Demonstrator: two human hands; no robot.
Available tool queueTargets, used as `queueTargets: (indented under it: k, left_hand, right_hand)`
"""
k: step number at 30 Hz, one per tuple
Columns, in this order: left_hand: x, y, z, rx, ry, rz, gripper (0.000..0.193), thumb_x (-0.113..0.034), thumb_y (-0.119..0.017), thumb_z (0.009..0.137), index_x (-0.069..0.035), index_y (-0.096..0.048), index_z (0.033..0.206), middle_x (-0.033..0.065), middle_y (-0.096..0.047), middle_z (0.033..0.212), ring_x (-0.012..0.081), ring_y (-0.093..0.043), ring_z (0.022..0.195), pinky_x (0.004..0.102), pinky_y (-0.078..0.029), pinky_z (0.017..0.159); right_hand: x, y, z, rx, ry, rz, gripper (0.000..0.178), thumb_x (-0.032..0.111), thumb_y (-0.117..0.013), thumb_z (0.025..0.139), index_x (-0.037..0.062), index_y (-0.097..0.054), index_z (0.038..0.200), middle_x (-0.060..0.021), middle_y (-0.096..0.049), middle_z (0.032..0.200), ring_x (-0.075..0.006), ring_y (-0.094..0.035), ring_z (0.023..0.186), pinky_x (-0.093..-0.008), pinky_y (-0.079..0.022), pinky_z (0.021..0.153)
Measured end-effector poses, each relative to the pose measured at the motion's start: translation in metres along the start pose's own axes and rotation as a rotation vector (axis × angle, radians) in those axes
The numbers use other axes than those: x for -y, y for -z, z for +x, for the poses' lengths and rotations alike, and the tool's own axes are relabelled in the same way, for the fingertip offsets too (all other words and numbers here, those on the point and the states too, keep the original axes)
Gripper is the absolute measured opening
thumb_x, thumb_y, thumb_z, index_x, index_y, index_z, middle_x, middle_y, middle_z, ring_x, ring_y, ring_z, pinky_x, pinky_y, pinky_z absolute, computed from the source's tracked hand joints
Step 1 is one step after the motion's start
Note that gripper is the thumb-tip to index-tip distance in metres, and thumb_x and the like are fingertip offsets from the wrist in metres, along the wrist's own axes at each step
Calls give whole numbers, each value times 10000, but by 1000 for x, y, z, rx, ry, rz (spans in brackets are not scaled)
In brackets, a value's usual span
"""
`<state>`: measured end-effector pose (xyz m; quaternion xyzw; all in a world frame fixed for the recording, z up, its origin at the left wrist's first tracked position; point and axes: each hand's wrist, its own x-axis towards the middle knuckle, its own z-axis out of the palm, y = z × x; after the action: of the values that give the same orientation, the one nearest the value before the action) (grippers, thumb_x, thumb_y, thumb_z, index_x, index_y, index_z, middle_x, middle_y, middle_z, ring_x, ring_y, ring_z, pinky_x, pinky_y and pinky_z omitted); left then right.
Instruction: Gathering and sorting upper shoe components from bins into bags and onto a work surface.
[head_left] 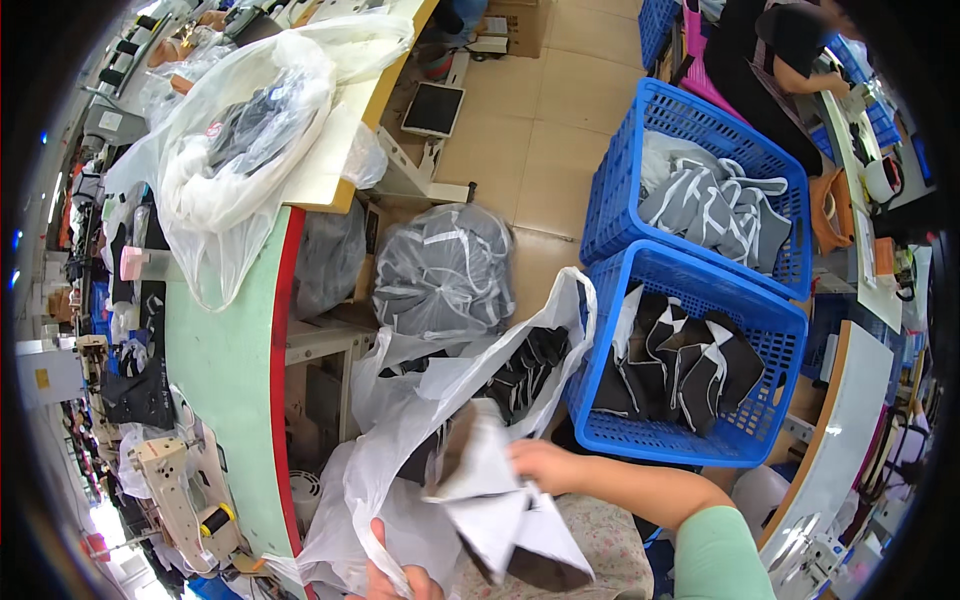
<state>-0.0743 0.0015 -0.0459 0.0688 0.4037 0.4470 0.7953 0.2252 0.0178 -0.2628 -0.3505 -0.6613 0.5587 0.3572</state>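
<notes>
My right hand (545, 466) is closed on a few cut fabric pieces (488, 468), white on one side and dark brown on the other; they hang blurred over my lap. At the lower edge my left hand (405, 582) grips the rim of a large translucent plastic bag (370, 480). The bag gapes in front of me, with more dark pieces with white edges (530, 370) inside it. Just beyond my right forearm, a blue plastic basket (690, 452) holds dark brown pieces with white edging (690, 360).
A second blue basket (625, 190) with grey white-trimmed pieces stands behind the first. A tied bag of grey pieces (445, 265) rests on the tiled floor (575, 90). To the left are a green table (225, 350) with a red edge and a sewing machine (175, 480). Someone sits at far right.
</notes>
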Motion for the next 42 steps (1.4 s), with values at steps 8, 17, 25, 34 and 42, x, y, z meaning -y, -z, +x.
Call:
queueTargets:
  k: [8, 17, 25, 34, 42]
  left_hand:
    - [-32, 39, -10, -36, 92, -37, 981, -771, -410, 737, -163, -139, 1456, 175, -545, 944, 226, -468, 630, 349, -410, 530]
    - [-85, 72, 24, -3, 287, 49, 994, -790, -391, 725, -158, -153, 1455, 179, -542, 1027, 233, -489, 694, 362, -420, 553]
    - [-103, 69, 17, -44, 412, 59, 1008, -807, -373, 715, -154, -166, 1453, 183, -539, 1101, 240, -508, 751, 375, -429, 572]
    - [-59, 18, 14, -110, 386, 71, 1024, -827, -353, 703, -149, -181, 1452, 187, -535, 1184, 247, -530, 814, 389, -439, 595]
    - [8, -55, 37, -441, 147, 500, 1060, -822, -409, 680, -103, -216, 1434, 131, -543, 700, 183, -357, 465, 303, -320, 455]
  right_hand:
    - [-57, -152, 130, 358, 122, 113, 401, 280, -650, 691, 51, -623, 1018, -178, -636, 988, -364, -595, 932, -442, -464, 752]
    - [-153, -252, 129, 377, -1058, 26, 299, 251, -598, 750, 82, -694, 977, -96, -681, 923, -259, -649, 865, -431, -515, 715]
    - [-63, -71, 96, 80, -526, 77, 367, 308, -587, 790, 46, -637, 1042, -112, -656, 960, -236, -622, 881, -375, -500, 766]
    - [-161, 75, -257, -1217, -1338, -530, 888, 325, -795, 617, 51, -365, 1344, -233, -442, 1285, -358, -452, 1181, -407, -392, 980]
    - [-216, 60, -221, -664, -1440, -588, 1213, 438, -826, 538, 216, -65, 1456, -243, -255, 1408, -429, -252, 1304, -542, -224, 1041]
